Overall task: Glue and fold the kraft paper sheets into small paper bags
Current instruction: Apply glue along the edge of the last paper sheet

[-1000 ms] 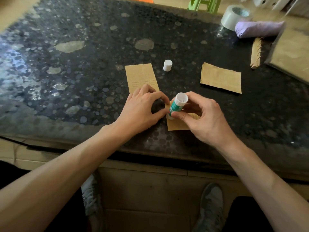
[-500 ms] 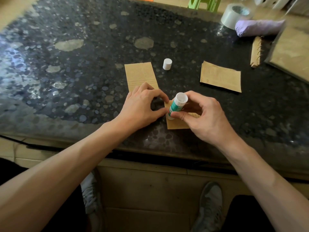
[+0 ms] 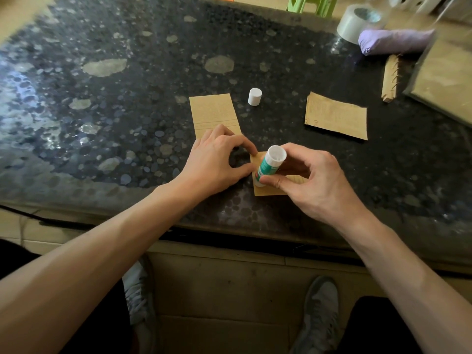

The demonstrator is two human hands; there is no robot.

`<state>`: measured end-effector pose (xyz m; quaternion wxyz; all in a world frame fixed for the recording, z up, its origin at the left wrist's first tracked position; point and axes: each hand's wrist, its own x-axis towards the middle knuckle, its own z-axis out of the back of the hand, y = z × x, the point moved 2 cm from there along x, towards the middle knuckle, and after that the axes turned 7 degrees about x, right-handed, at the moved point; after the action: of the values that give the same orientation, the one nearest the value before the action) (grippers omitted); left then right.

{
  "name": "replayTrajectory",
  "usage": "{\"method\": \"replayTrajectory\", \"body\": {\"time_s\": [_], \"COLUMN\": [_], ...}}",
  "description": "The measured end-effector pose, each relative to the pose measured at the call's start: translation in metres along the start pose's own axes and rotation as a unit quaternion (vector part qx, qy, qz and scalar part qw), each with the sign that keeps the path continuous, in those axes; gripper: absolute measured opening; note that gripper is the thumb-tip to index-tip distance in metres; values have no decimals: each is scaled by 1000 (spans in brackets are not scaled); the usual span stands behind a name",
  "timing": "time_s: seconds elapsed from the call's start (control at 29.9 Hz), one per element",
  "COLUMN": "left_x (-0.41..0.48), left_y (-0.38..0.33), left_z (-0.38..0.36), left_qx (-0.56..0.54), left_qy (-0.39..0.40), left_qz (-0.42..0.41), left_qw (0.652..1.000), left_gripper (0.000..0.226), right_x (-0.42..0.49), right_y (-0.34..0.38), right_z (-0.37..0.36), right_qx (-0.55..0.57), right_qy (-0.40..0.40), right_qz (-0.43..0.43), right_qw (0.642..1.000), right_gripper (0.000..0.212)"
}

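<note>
This looked like a room in a home turned to handicraft, not a fitted workshop. The counter (image 3: 127, 72) was a dark polished slab patterned like pebbles, set over a pale tiled floor (image 3: 15, 226) with flattened cardboard (image 3: 217, 290) lying under grey sneakers (image 3: 319, 310). A green plastic stool (image 3: 310, 5) stood beyond the far edge. Household oddments shared the surface: a roll of clear tape (image 3: 357, 23) and a purple rolled bundle (image 3: 396, 43). The craft gear was simple: a glue stick (image 3: 270, 164), its white cap (image 3: 254, 96), a kraft paper sheet (image 3: 268, 191) and a brown paper stack (image 3: 444, 80).
</note>
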<state>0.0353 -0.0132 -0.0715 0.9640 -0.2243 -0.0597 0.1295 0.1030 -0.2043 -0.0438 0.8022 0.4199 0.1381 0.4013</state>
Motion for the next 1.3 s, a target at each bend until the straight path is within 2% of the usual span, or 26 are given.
{"method": "replayTrajectory", "body": {"time_s": [0.87, 0.94, 1.04, 1.14, 1.3], "left_x": [2, 2, 1, 1, 0], "left_y": [3, 3, 3, 2, 1], "left_z": [-2, -3, -3, -3, -2], "left_qx": [-1, -2, -8, -8, -8], "left_qy": [4, -4, -10, -11, -10], "left_qz": [-5, -7, -9, -9, -6], "left_qw": [1000, 1000, 1000, 1000, 1000], "left_gripper": [33, 32, 31, 31, 31], "right_x": [-8, -9, -8, -2, 5], "right_y": [2, 2, 3, 1, 0], "right_z": [8, 11, 16, 14, -1], "right_qx": [69, 111, 166, 118, 43], "right_qy": [96, 84, 10, -26, 1], "right_qz": [-12, -23, -27, -12, -7], "right_qw": [993, 990, 986, 993, 999], "right_gripper": [33, 30, 28, 31, 27]}}
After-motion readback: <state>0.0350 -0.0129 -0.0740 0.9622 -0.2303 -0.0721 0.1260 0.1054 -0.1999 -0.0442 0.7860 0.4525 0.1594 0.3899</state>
